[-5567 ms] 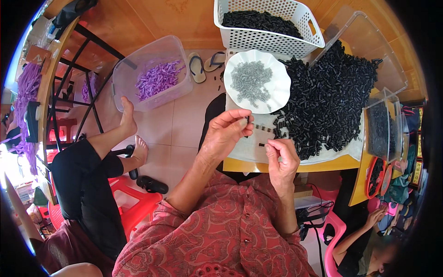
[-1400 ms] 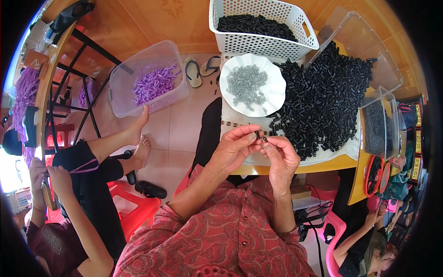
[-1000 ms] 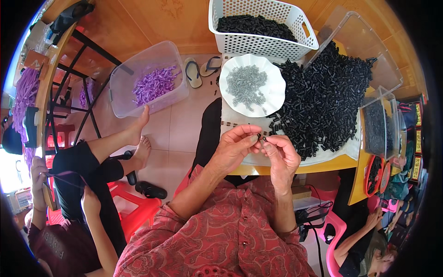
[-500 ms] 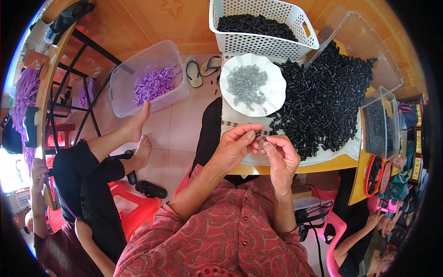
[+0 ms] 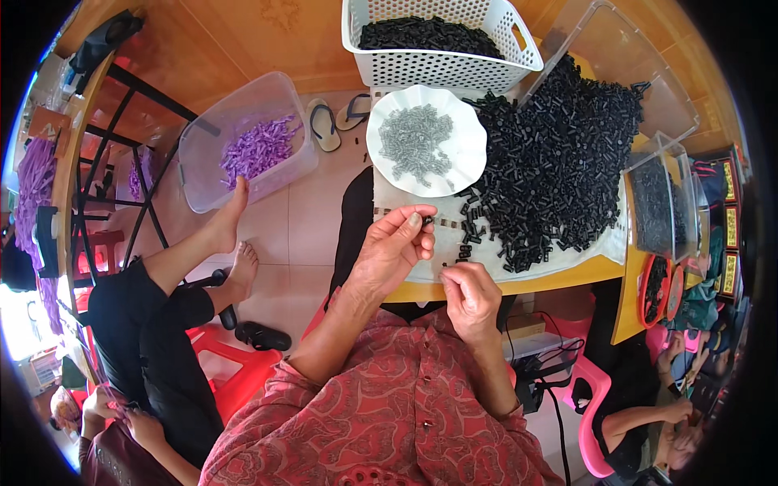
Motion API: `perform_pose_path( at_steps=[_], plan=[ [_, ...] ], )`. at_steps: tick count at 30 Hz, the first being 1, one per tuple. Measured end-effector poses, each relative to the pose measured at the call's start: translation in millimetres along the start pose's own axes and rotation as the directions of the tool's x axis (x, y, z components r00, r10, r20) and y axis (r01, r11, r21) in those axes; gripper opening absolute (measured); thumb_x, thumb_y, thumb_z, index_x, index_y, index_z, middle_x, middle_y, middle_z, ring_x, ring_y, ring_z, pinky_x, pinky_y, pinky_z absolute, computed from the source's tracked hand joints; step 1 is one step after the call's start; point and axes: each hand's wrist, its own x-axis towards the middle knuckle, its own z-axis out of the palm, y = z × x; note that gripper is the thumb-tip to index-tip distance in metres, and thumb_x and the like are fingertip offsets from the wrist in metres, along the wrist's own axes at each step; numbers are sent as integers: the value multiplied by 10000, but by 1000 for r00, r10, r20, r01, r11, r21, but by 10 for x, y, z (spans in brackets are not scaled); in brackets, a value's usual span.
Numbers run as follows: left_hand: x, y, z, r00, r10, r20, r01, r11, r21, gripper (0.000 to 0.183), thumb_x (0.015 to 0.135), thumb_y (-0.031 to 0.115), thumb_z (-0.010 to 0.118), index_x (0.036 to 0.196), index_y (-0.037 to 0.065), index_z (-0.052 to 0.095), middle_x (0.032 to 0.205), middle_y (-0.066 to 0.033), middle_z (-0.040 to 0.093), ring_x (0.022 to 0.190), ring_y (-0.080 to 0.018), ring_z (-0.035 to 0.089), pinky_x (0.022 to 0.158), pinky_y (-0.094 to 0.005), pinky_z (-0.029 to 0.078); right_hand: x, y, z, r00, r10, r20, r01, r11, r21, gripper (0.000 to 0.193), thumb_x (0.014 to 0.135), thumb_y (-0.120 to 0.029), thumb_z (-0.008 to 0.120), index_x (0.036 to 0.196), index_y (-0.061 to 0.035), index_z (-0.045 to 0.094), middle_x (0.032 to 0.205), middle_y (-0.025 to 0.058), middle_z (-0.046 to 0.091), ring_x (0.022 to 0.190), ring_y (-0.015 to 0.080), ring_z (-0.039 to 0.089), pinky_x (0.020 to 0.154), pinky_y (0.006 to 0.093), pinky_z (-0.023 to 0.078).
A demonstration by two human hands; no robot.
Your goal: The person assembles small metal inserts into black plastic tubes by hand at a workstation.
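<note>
My left hand [image 5: 395, 247] is raised at the near edge of the table, its thumb and forefinger closed on a small black plastic piece [image 5: 427, 219]. To its right and a little nearer, my right hand [image 5: 472, 298] has its fingers pinched together over the table edge. A tiny dark speck shows at its fingertips, too small to name. Beyond the hands stands a white scalloped plate [image 5: 474, 154] with a heap of small clear pieces [image 5: 417, 142]. A large pile of short black tubular pieces [image 5: 559, 170] spreads to the right, with several loose ones near my right hand.
Behind the plate stands a white perforated basket [image 5: 446, 71] of black pieces. Clear bins [image 5: 660, 202] stand at the right. On the floor at left, a clear tub [image 5: 190, 166] holds purple strips. One person [image 5: 154, 340] sits at left, another [image 5: 648, 417] at lower right.
My hands have drawn apart: the left has gone left with its black piece, the right down toward me. The person at left has brought both hands together.
</note>
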Motion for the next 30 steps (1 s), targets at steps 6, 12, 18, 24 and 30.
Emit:
perform_pose_path(
  at_steps=[6,12,18,24,30],
  plan=[
    [-13,-4,36,999,-9,-32,9,1000,1,268,968,126,520,1184,-20,582,944,-67,565,791,-132,532,681,-264,455,23,52,64,994,-105,8,106,987,-122,192,733,97,678,872,-25,628,807,91,609,669,219,616,573,305,489],
    [3,-54,-20,998,-10,68,7,999,38,242,970,110,514,1160,-20,588,934,-61,600,793,-129,580,705,-279,501,55,-56,-87,946,323,17,-299,854,425,112,866,38,626,978,33,628,940,67,596,758,95,577,682,216,492],
    [-49,-132,42,997,-25,69,15,989,146,214,976,94,499,1135,-9,598,891,-60,620,757,-125,592,675,-269,510,320,-161,-144,965,263,14,-223,790,571,127,878,23,618,1003,48,612,968,90,573,780,108,585,679,220,497],
    [-65,-137,58,995,-25,94,4,976,220,223,984,123,497,1141,4,601,871,-47,635,741,-105,608,674,-258,516,369,-147,-98,971,236,36,-217,809,546,101,884,21,609,983,42,612,956,82,579,784,104,570,683,218,476],
    [-75,-135,72,997,-1,71,-24,940,340,234,986,146,501,1137,-2,601,852,-39,632,718,-87,598,674,-238,514,375,-124,-88,976,217,17,-200,866,458,92,864,40,611,955,23,613,908,78,591,768,114,570,664,229,470]
  ],
)
